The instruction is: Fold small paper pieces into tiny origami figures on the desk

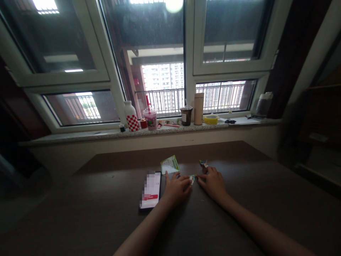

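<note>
A small green-and-white printed piece [192, 179], perhaps paper or film, lies between my two hands just above the tabletop. My left hand [177, 187] pinches its left side, with the other fingers spread toward a larger green-edged white packet or card [171, 165]. From the other side, my right hand [214, 183] has its thumb and fingertip at the piece's right edge. A crumpled multicoloured scrap [203, 163] sits just beyond my right fingers. To the left of my left hand lies a phone [151, 191] with a lit screen, partly blurred out.
The brown table [101, 227] reaches toward a stone windowsill [170, 131]. Along the sill stand a red-checked bottle [132, 121], a pink cup [151, 119], a dark drink cup [186, 116], a tan flask [198, 109], yellow tape [211, 120] and black scissors [230, 121].
</note>
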The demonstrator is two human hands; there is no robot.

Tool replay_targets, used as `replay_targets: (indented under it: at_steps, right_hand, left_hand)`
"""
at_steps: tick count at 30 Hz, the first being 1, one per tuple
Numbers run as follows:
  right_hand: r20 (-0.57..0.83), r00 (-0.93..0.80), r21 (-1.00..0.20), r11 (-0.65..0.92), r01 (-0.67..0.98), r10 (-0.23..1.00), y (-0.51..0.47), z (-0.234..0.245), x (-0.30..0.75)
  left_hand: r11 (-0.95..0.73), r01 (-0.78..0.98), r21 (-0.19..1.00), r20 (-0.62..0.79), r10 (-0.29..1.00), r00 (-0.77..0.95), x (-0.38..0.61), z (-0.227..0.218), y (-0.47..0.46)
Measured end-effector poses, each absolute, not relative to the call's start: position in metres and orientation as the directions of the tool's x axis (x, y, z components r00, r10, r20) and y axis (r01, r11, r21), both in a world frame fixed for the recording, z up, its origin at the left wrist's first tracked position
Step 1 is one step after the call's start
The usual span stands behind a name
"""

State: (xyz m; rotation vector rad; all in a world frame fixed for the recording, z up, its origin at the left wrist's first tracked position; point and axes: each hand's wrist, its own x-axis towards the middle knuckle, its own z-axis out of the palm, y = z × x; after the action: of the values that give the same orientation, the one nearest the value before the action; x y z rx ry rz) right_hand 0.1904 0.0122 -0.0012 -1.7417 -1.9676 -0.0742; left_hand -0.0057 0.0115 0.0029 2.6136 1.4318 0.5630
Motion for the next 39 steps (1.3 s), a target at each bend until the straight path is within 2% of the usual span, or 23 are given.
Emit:
replay_targets:
  at_steps: [12,20,25,39]
  right_hand:
    - [0.428,-0.01,-0.201,0.106,0.974,0.904,0.017,-0.007,0.191]
    - [0.529,-0.013,-0.36,0.238,0.902,0.849,0.029,-0.016,0.202]
    - [0.466,-0.083,-0.413,0.299,0.86,0.881,0.035,-0.019,0.202]
    - [0.355,-0.016,-0.375,0.158,0.914,0.935,0.036,-0.007,0.188]
  left_hand:
    - [-0.544,0.795,0.268,0.267,0.835,0.481,-0.006,0.002,0.011]
    - [-0.538,0.789,0.295,0.258,0.841,0.476,-0.007,0.0,0.012]
    - [-0.528,0.786,0.321,0.251,0.848,0.467,-0.007,0.0,0.012]
    - [-0.515,0.807,0.288,0.252,0.854,0.455,-0.006,0.001,0.011]
